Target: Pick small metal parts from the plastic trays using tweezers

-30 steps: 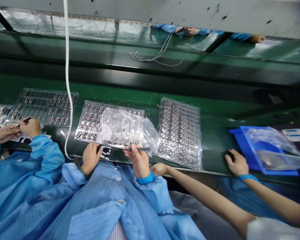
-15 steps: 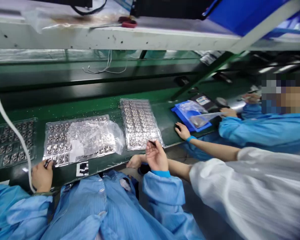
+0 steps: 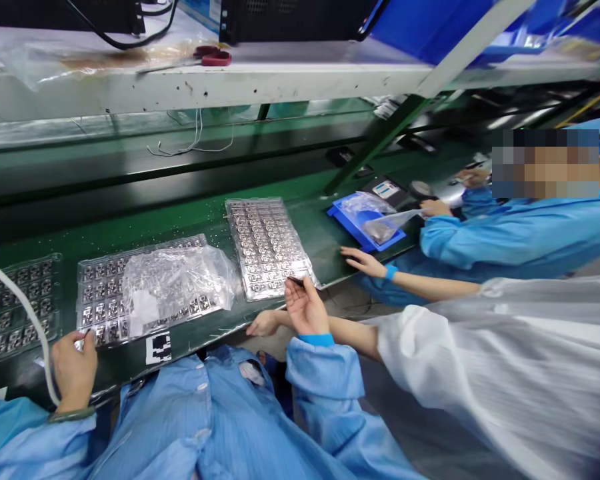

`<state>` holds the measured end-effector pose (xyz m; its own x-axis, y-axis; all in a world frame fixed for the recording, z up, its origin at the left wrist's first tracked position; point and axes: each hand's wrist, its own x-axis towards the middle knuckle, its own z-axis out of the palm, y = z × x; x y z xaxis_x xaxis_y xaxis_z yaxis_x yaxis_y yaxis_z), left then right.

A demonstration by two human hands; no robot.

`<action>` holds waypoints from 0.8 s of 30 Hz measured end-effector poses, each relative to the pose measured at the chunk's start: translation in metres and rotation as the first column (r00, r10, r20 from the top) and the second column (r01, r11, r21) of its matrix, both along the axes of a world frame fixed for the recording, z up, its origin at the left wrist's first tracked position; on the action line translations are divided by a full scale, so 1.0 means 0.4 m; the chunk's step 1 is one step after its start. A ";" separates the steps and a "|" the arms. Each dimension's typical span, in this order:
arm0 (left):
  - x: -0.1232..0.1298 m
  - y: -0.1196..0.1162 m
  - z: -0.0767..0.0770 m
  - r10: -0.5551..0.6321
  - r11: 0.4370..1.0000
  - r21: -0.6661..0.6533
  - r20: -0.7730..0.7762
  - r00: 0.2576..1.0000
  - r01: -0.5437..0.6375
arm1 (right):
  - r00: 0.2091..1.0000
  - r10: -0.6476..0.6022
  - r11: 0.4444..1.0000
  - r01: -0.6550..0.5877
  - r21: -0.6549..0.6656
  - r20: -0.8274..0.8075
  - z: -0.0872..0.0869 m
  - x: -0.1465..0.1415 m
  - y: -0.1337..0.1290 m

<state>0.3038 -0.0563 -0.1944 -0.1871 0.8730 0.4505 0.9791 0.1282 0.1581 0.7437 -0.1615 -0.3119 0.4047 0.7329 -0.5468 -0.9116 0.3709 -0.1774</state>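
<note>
My left hand [image 3: 75, 367] is at the bench's front edge, by the near-left corner of a clear tray of small metal parts [image 3: 96, 291]. Its thumb and fingertips are pinched; a tiny dark bit shows there, too small to name. My right hand [image 3: 307, 308], palm up, wears a blue wrist band. Between its thumb and fingers is a dark slim piece [image 3: 295, 281], its kind unclear. Just behind that hand lies a second filled tray [image 3: 267, 243]. A crumpled clear plastic bag [image 3: 180, 280] covers much of the first tray.
Another parts tray [image 3: 23, 303] lies far left, crossed by a white cable [image 3: 23, 300]. A co-worker's arm in a white sleeve [image 3: 430, 347] reaches in from the right, behind my right hand. Beyond are a blue bin [image 3: 365, 223] and another co-worker's blue sleeve [image 3: 480, 233]. A shelf edge [image 3: 280, 87] runs overhead.
The view has shifted, so the bench appears farther left. My left fingertips sit off the tray's corner. The co-worker's hand by the blue bin has straightened its fingers. My right hand keeps its hold.
</note>
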 end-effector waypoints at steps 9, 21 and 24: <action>0.483 -0.182 0.078 -0.110 0.586 0.003 0.991 0.076 0.810 | 0.962 0.075 0.976 -0.124 0.178 0.262 0.172 -0.118 -0.030; 0.623 -0.227 0.132 -0.001 0.490 0.053 0.998 -0.060 0.870 | 0.829 -0.116 0.986 0.031 0.162 0.547 0.314 -0.242 -0.062; 0.632 -0.240 0.142 0.068 0.495 0.060 0.992 -0.107 0.867 | 0.767 -0.169 0.980 0.062 0.192 0.619 0.310 -0.256 -0.057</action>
<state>0.5567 -0.1523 -0.1377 0.5571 0.8099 -0.1839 -0.0711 0.2671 0.9610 0.6414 -0.1841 -0.1879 0.7048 0.7089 -0.0253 -0.5627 0.5370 -0.6285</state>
